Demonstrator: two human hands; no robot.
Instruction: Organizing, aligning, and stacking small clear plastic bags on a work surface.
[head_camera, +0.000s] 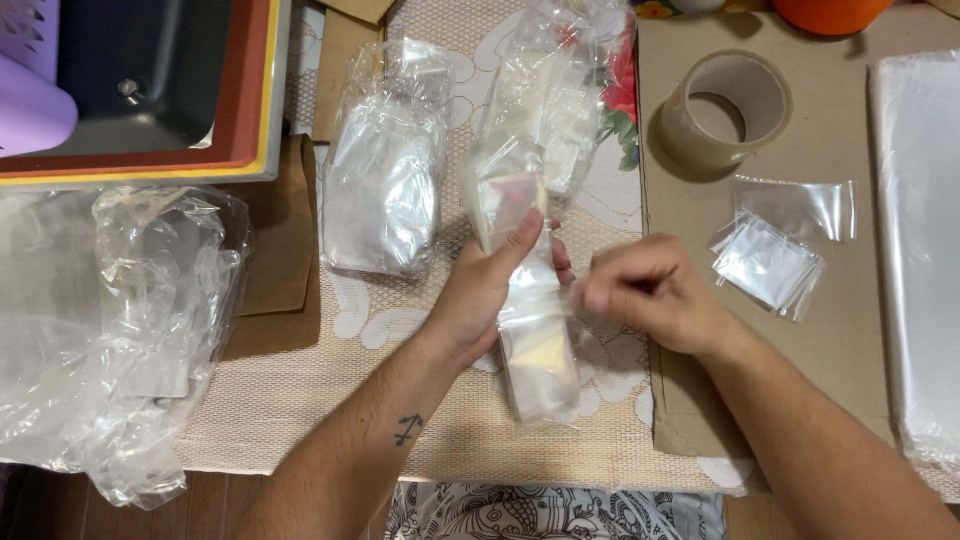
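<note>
The left hand (490, 290) grips a long clear packet (530, 300) left of the tape roll (722, 108), the right hand (640, 290) pinches its edge, and small bags (770, 265) below the roll lie unused

left hand (490, 290): fingers curled, thumb up | right hand (645, 290): fingers pinched, blurred

Hands: 2, centre of frame – left hand (490, 290), right hand (650, 295).
Tape roll (722, 108): 1, upper right.
Long packs of clear bags: 3 – held pack (530, 330) centre, 2nd pack (385, 170) upper mid-left, 3rd pack (560, 90) top centre.
Small loose clear bags (775, 260): approx. 2 lots, right of centre; exact no. unclear.
Crumpled plastic heap (120, 320): 1, left.
Flat plastic stack (920, 240): 1, right edge.
Tray (240, 120): 1, upper left.
</note>
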